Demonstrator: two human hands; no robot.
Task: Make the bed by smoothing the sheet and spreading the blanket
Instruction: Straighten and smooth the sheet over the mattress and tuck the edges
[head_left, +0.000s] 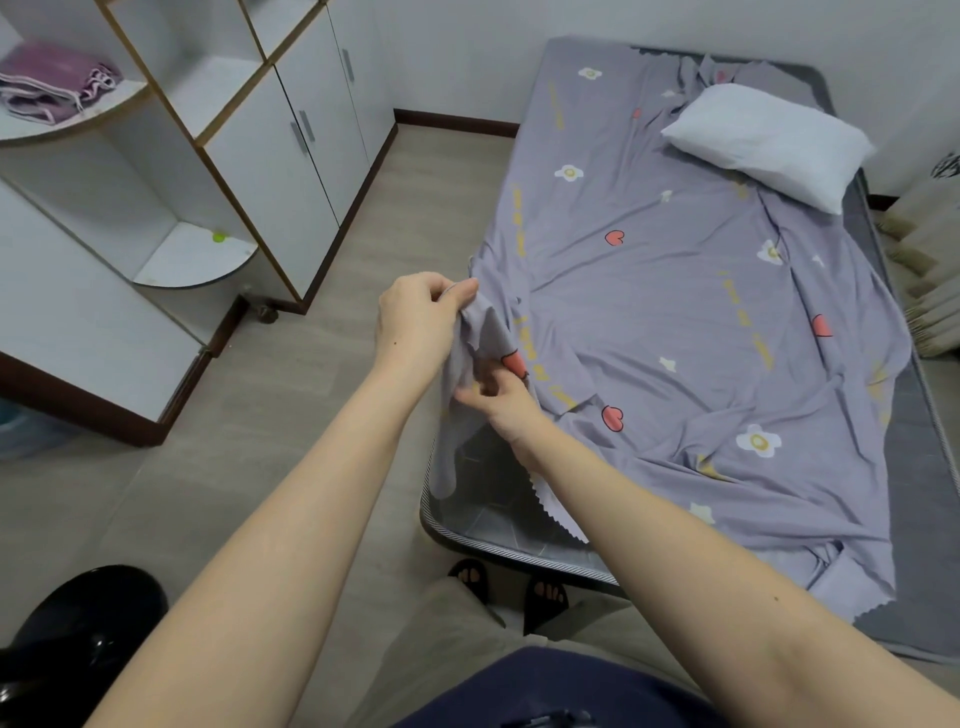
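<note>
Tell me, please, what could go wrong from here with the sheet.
1. The left grip and right grip both pinch one corner of the sheet; a hard tug might uncover more of the mattress, already bare along its right edge.
2. The pillow lies on the sheet, so pulling may drag it askew.
</note>
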